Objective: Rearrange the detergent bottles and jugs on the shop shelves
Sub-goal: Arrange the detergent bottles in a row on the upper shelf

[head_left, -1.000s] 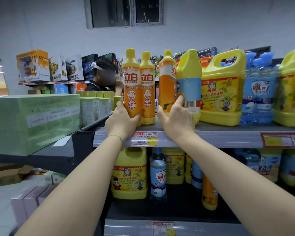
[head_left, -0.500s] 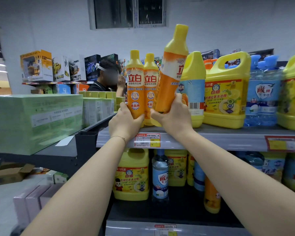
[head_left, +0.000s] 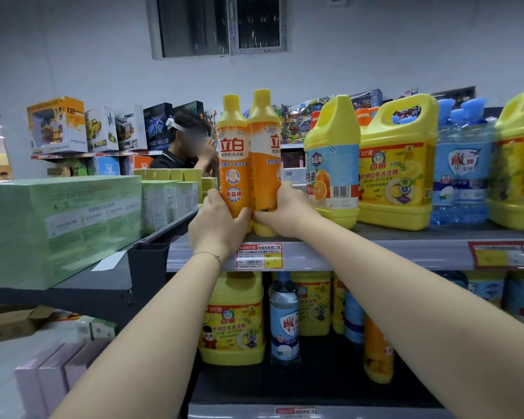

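Earlier tilted mid-air, right orange bottle (head_left: 265,164) now upright on shelf (head_left: 375,252), cap up, axis vertical, touching left orange bottle (head_left: 233,164); right grip (head_left: 285,211) clasps it, left grip (head_left: 218,225) clasps other

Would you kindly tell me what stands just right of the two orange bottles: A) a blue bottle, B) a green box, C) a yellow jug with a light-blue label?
C: the yellow jug with a light-blue label stands beside the orange bottle in the right hand.
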`<action>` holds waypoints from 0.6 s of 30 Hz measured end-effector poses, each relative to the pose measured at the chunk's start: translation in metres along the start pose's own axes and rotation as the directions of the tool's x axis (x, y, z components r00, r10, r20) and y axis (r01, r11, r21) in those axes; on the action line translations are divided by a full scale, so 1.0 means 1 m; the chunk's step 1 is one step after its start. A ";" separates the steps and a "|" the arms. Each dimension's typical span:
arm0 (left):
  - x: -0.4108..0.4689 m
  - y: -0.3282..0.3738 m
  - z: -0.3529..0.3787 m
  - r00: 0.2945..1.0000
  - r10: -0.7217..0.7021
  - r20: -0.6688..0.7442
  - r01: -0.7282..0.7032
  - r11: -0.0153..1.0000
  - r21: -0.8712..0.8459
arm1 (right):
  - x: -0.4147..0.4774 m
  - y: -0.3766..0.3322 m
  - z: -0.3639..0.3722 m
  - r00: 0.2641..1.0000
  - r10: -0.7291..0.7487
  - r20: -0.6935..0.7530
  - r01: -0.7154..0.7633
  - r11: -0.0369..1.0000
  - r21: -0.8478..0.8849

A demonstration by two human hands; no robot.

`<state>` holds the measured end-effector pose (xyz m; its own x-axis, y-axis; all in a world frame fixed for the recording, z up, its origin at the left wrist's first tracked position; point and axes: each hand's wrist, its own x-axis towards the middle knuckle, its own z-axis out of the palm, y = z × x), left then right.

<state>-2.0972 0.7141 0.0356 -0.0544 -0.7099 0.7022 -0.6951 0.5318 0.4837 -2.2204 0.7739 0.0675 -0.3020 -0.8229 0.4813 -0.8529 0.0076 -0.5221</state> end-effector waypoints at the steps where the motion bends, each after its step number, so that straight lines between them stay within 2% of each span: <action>1: 0.000 0.000 0.000 1.000 0.005 -0.019 -0.005 1.000 -0.011 | 0.001 0.000 0.000 1.000 0.009 0.016 -0.010 1.000 0.011; 5: -0.004 0.001 -0.002 0.996 0.022 -0.087 -0.030 0.996 -0.089 | -0.003 0.001 -0.006 0.990 0.023 0.138 -0.030 0.998 0.052; 6: -0.005 0.001 -0.003 0.994 0.031 -0.107 -0.043 0.993 -0.108 | -0.007 0.001 -0.010 0.991 0.012 0.132 -0.020 0.998 0.057; 7: -0.006 0.001 -0.004 0.990 0.050 -0.131 -0.065 0.991 -0.118 | -0.011 0.002 -0.014 0.998 -0.019 0.053 0.017 0.999 0.034; 8: -0.007 0.000 -0.004 0.984 0.082 -0.159 -0.099 0.990 -0.105 | -0.015 0.005 -0.019 0.994 -0.073 -0.086 0.071 0.997 -0.026; 10: -0.008 -0.002 -0.006 0.954 0.219 -0.202 -0.216 0.976 0.040 | -0.024 0.013 -0.030 0.912 -0.213 -0.350 0.158 0.971 -0.179; 11: -0.009 -0.003 -0.006 0.929 0.313 -0.200 -0.291 0.948 0.131 | -0.027 0.019 -0.036 0.870 -0.265 -0.417 0.176 0.955 -0.239; 14: -0.015 0.003 -0.008 0.838 0.530 -0.134 -0.489 0.836 0.248 | -0.029 0.040 -0.052 0.819 -0.321 -0.475 0.149 0.919 -0.366; 16: -0.019 0.019 -0.009 0.792 0.604 -0.092 -0.575 0.788 0.221 | -0.027 0.052 -0.060 0.811 -0.252 -0.528 0.079 0.941 -0.328; 18: -0.022 0.040 -0.008 0.751 0.654 -0.091 -0.634 0.753 0.177 | -0.022 0.059 -0.065 0.821 -0.114 -0.559 -0.017 0.974 -0.225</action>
<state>-2.1180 0.7547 0.0444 -0.4300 -0.1429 0.8914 -0.6154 0.7688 -0.1736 -2.2918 0.8291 0.0721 -0.3885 -0.3588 0.8487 -0.9214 0.1491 -0.3588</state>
